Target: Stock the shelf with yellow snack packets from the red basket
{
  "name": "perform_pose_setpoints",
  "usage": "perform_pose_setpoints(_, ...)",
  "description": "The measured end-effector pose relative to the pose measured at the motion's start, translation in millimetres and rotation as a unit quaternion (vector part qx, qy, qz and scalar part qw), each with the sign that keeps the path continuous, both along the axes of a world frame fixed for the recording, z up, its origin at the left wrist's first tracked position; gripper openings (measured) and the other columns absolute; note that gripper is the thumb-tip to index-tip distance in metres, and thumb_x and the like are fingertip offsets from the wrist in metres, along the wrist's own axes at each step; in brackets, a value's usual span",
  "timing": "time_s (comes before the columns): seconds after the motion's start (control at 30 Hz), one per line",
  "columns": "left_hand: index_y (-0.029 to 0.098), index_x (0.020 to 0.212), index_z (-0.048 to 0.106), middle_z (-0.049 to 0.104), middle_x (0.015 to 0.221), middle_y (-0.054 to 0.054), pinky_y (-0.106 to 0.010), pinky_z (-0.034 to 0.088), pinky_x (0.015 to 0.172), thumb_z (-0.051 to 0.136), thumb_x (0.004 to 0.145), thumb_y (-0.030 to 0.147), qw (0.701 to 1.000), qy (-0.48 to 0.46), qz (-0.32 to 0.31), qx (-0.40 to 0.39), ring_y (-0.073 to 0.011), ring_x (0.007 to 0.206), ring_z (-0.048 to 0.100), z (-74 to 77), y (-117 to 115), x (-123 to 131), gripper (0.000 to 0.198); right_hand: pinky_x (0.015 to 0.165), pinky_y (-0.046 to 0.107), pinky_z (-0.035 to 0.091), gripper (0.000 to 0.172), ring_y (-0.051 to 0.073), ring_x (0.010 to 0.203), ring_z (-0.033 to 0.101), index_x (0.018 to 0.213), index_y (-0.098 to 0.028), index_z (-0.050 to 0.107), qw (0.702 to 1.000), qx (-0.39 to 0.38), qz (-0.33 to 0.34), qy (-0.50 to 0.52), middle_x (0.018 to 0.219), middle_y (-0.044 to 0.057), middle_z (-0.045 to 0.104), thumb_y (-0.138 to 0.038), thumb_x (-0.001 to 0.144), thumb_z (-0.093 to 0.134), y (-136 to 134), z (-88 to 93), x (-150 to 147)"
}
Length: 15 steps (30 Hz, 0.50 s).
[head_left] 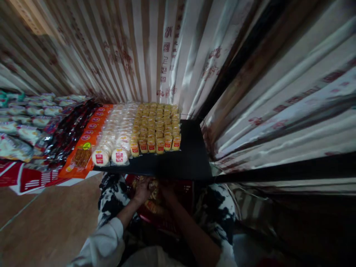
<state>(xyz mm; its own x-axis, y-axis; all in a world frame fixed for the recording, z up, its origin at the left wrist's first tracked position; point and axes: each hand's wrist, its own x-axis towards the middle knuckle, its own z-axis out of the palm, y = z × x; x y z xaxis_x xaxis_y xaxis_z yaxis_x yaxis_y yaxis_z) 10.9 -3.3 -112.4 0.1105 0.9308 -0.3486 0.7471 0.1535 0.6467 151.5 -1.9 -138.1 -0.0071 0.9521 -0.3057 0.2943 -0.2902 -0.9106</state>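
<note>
Resting below the near edge of the black counter, the left hand and right hand are both at a red box set between the person's patterned trouser legs. Golden wrapped packets lie in the box, under and between the hands.

Left hand: back uppermost, fingers bent down at the packets, touching them by the look of it; whether it pinches one cannot be told. Right hand: in deep shadow, outline only, beside the left; finger state cannot be told.

On the counter, from the right: yellow packs in close upright rows, red labels facing the person; just beside them, clear-wrapped white rounds in two columns; then an orange bag, dark red packets and pale packets. A striped curtain hangs behind.

Handling estimate: the boxed packets should be light, with thin, crinkly, rather slippery film. Contents probably soft or crumbly, so a hard squeeze may crush them. Best hold, judged from shape: thumb and fingertips lightly across the sides, or by a sealed end of the wrapper where one can be reached. Print on the packets: too dim to read.
</note>
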Motion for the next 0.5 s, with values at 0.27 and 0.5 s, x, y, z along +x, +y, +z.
perform_pose_setpoints(0.27,0.018,0.101,0.065,0.069,0.098,-0.004,-0.029,0.046,0.086,0.052,0.079,0.037,0.976,-0.174,0.098,-0.087,-0.0174,0.097,0.061,46.8,-14.2,7.7,0.032,0.086,0.041,0.047,0.040,0.024,0.092,0.063,0.090,-0.018,0.067,0.991,-0.033,-0.039,0.123,0.097,0.010,0.069,-0.053,0.070,0.060,-12.0,51.8,27.3)
perform_pose_setpoints(0.5,0.015,0.104,0.063,0.070,0.100,-0.007,-0.031,0.050,0.079,0.046,0.081,0.047,0.919,-0.338,0.121,-0.162,-0.0196,0.093,0.063,73.8,-15.4,17.9,0.044,0.077,0.035,0.052,0.039,0.021,0.086,0.064,0.097,-0.019,0.067,0.991,0.031,0.027,0.128,0.095,0.006,0.070,-0.049,0.073,0.060,-19.2,106.0,42.7)
